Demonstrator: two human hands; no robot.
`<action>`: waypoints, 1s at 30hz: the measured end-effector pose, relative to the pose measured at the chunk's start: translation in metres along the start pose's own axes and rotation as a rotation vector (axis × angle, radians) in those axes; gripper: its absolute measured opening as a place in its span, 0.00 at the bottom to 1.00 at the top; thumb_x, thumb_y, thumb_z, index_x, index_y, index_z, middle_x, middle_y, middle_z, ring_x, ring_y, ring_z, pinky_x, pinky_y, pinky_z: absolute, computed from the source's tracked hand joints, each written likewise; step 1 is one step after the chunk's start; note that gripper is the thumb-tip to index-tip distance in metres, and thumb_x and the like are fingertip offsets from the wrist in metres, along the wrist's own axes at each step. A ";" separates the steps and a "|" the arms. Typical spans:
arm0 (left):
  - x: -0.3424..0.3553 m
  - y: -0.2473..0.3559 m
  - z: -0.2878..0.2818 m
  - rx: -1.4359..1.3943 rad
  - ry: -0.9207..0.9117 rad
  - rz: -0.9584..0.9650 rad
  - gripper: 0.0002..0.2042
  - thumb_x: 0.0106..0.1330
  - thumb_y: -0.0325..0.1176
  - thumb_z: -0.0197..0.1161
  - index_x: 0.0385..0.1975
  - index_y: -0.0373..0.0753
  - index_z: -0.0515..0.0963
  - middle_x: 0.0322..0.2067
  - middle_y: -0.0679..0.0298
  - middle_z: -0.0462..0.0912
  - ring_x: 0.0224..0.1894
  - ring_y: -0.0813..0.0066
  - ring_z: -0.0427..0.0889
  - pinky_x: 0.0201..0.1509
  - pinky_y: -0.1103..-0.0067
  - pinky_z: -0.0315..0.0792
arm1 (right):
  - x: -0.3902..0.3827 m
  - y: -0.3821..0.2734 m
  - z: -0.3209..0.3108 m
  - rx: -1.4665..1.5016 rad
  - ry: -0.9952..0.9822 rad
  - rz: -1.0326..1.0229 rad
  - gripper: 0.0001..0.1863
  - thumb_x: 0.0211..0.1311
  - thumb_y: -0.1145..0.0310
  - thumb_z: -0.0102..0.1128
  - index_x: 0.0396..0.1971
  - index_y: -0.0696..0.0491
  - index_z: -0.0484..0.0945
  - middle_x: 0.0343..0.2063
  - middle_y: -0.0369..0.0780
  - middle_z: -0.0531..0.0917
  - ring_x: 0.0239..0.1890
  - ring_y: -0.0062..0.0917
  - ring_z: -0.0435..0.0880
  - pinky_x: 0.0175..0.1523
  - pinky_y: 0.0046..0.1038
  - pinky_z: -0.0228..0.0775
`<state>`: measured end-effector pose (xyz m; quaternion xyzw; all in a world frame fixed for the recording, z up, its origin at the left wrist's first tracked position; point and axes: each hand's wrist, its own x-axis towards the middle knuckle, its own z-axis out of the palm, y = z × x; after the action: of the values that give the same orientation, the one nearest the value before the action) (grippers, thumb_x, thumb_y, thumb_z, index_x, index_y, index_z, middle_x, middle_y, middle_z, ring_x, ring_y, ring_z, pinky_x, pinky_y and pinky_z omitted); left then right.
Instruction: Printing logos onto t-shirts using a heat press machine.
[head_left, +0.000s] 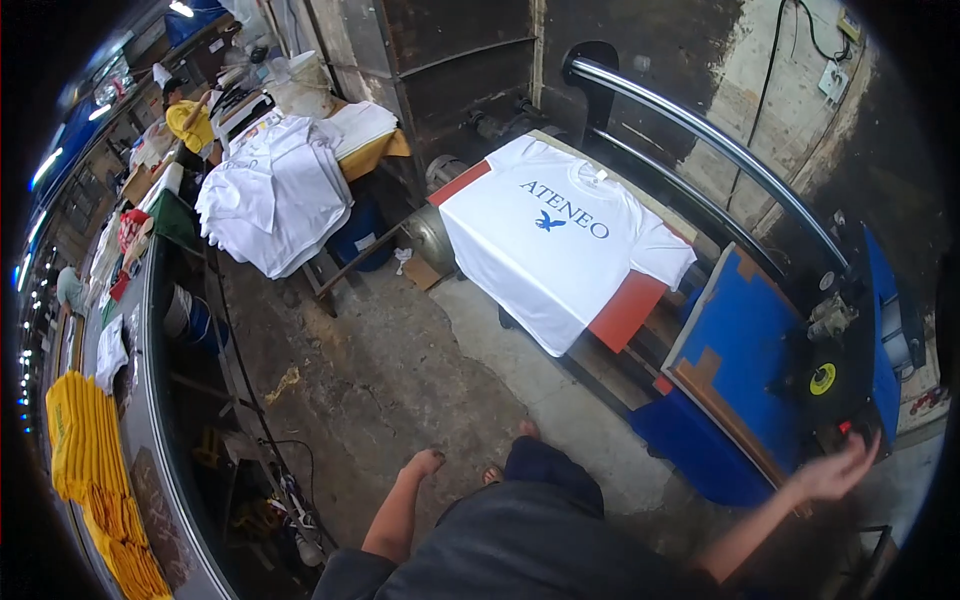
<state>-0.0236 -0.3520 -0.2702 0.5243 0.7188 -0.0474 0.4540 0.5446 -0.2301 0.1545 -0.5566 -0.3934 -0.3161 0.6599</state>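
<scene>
Through the head view I have the red board (628,308) as my landmark. The white T-shirt (520,265) lies flat on it, dark lettering and a blue bird facing up; the board's edges show at two corners, and the hem reaches its near edge. My right hand (835,472) is well to the right of the board, fingers loosely extended and apparently grasping nothing, close to a red button (846,427); I cannot tell if they touch. My left hand (425,462) hangs before the board, well clear of it, fingers loosely curled; I cannot tell whether it holds anything.

A blue panel (735,345) with a wooden edge crowds the board's right side, and a curved metal bar (712,140) runs behind it. Left of the board, bare concrete floor (370,370) gives me room, bounded by a long table (150,420) bearing yellow garments (85,450). A white shirt pile (280,200) stands beyond the board's left end.
</scene>
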 end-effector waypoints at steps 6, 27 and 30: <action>0.028 0.035 -0.071 -0.225 0.140 0.068 0.19 0.57 0.43 0.53 0.46 0.42 0.75 0.41 0.52 0.79 0.47 0.55 0.76 0.51 0.69 0.68 | -0.087 -0.038 0.198 0.236 -0.393 0.106 0.13 0.62 0.73 0.50 0.45 0.56 0.75 0.33 0.39 0.79 0.33 0.19 0.74 0.41 0.22 0.67; 0.037 0.080 -0.263 -0.342 0.528 0.089 0.25 0.59 0.32 0.54 0.57 0.41 0.60 0.50 0.50 0.68 0.51 0.52 0.70 0.53 0.66 0.66 | -0.338 -0.084 0.489 0.379 -1.329 -0.086 0.16 0.53 0.67 0.59 0.41 0.60 0.75 0.35 0.46 0.78 0.36 0.35 0.76 0.43 0.35 0.67; 0.026 0.116 -0.318 -0.379 0.801 0.241 0.34 0.56 0.30 0.57 0.63 0.44 0.50 0.60 0.52 0.56 0.58 0.52 0.63 0.58 0.65 0.62 | -0.343 -0.202 0.439 0.672 -1.878 -0.099 0.15 0.54 0.67 0.58 0.40 0.60 0.76 0.33 0.45 0.79 0.34 0.32 0.76 0.41 0.33 0.68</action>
<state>-0.1236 -0.1087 -0.0552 0.4888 0.7675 0.3447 0.2305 0.1296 0.1576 -0.0153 -0.3482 -0.8473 0.3527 0.1909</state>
